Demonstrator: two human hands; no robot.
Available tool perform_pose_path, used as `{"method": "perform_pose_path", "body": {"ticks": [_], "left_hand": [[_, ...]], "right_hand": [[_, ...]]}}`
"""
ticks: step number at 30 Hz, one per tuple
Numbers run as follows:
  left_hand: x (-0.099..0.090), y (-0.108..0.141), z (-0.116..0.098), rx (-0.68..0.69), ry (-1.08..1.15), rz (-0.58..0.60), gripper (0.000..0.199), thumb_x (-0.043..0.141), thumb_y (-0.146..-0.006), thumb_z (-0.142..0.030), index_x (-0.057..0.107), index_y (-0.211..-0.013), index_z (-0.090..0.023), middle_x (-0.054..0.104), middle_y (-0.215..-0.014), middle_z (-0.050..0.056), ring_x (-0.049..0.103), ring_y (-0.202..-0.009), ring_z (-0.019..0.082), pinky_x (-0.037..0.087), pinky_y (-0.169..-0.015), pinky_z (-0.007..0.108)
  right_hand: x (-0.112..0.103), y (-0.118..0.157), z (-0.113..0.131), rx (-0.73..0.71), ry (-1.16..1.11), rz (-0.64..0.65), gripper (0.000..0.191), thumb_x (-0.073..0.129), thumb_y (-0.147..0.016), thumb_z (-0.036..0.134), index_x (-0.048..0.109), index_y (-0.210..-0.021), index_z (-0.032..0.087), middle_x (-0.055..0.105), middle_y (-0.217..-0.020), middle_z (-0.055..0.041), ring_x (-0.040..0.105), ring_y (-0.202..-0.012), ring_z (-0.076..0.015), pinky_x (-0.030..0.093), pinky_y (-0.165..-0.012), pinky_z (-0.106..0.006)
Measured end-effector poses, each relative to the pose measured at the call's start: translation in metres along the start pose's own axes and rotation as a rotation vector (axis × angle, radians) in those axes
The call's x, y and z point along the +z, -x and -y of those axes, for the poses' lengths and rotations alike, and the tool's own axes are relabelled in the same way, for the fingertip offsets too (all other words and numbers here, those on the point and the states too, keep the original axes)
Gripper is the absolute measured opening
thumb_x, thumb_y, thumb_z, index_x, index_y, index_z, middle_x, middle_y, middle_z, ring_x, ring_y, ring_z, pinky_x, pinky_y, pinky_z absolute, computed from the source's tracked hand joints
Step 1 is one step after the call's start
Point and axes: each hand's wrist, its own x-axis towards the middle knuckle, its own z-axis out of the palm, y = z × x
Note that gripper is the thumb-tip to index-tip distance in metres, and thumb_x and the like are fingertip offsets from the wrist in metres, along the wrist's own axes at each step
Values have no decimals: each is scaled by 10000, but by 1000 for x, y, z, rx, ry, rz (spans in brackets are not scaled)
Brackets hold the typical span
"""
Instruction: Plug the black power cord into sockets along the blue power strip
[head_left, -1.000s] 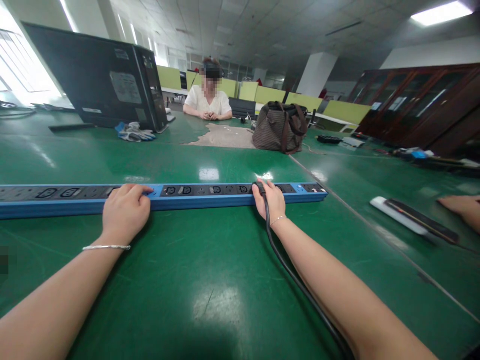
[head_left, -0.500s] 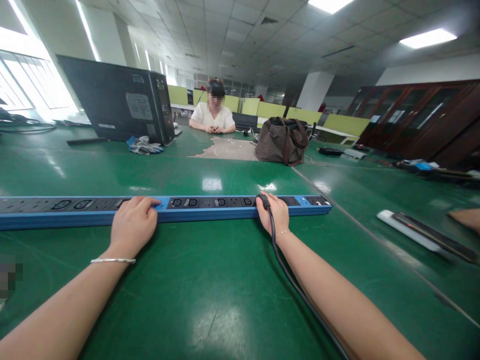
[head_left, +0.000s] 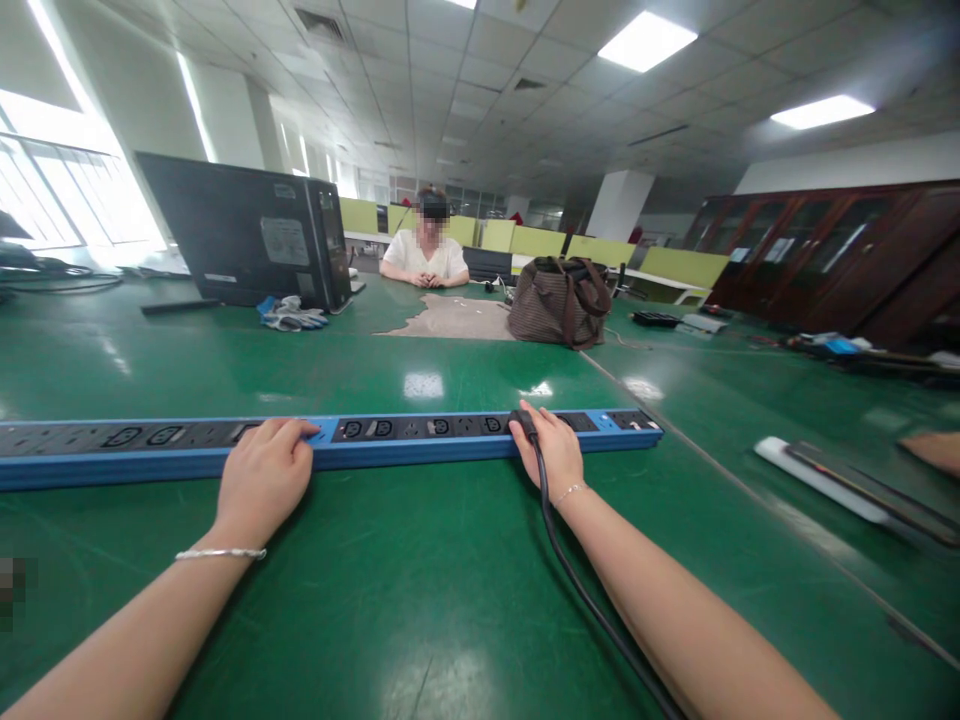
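A right hand [head_left: 555, 455] closes around a black plug [head_left: 523, 423] at the blue power strip [head_left: 420, 453] beneath the grip; to its left, the left hand [head_left: 264, 472] curls over the strip, its hold unclear.

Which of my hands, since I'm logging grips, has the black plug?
Your right hand, holding the black plug with its cable; your left hand rests on the blue power strip.
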Motion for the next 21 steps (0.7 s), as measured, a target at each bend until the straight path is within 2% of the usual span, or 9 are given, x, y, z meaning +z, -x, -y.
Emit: {"method": "perform_pose_path", "body": {"ticks": [5,9,13,18,21], "left_hand": [[0,0,-1,-3,-23,-19,379,288,-855,-237,653,-948,-196,658,-996,89,582,-928,241,439,-879,375],[1,3,-11,102,5,50,410,283,-886,-317,615,-1076,-170,649,-1117,103,580,-1050,236,396,-960,378],[4,10,-28,238,5,111,482,319,-895,-418,497,-1288,-205,540,-1335,102,446,-1272,264,271,-1079,462],[7,17,-38,254,-57,86,501,355,-890,-436,450,-1340,-238,453,-1414,110,420,-1298,274,272,-1084,486],[8,19,-49,264,-83,65,524,378,-881,-443,428,-1358,-231,360,-1471,119,337,-1350,291,259,-1087,526]], "right_hand": [[1,-1,5,36,2,-32,379,480,-872,424,632,-1159,228,694,-1081,-83,592,-1085,-266,411,-939,-405],[7,1,8,98,-19,-66,374,486,-869,407,628,-1157,215,693,-1074,-98,563,-1125,-267,345,-984,-435],[11,1,4,59,-87,-49,376,480,-881,407,608,-1175,210,683,-1109,-93,555,-1144,-234,317,-991,-409],[14,0,1,41,-165,-54,324,477,-886,402,622,-1111,220,692,-1091,-71,574,-1115,-213,312,-972,-386],[15,-1,2,51,-215,-68,301,468,-892,404,627,-1076,226,693,-1087,-62,579,-1105,-210,294,-975,-388]]}}
